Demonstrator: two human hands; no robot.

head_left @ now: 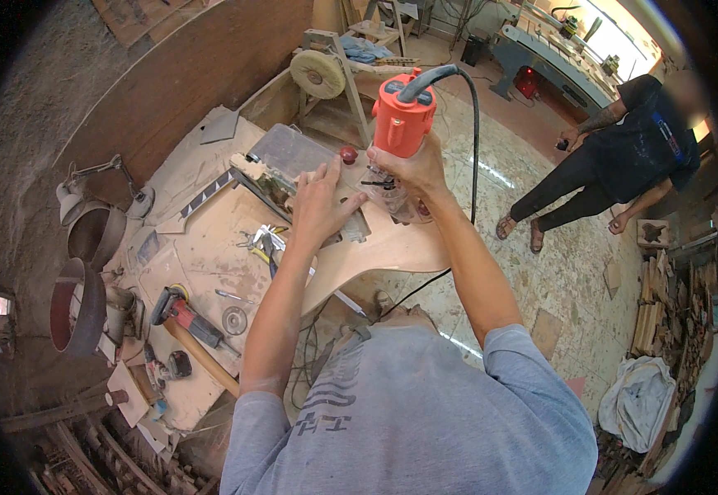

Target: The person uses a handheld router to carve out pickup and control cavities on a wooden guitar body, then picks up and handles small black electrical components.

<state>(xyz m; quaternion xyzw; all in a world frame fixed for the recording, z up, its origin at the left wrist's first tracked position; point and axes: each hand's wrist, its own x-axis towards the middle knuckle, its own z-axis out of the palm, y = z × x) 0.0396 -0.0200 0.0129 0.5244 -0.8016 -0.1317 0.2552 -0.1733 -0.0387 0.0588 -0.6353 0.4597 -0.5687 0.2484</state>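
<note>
Right hand (pixel 415 170) around red router (pixel 402 124)

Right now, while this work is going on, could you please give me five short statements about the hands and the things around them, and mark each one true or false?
1. The right hand grips the orange-red router. True.
2. The left hand is clenched into a fist. False: it is spread open, palm down.
3. A dark cable comes from the top of the router. True.
4. The other person stands at the picture's left side. False: that person stands on the right.
5. A red and black grinder lies on the table. True.
</note>
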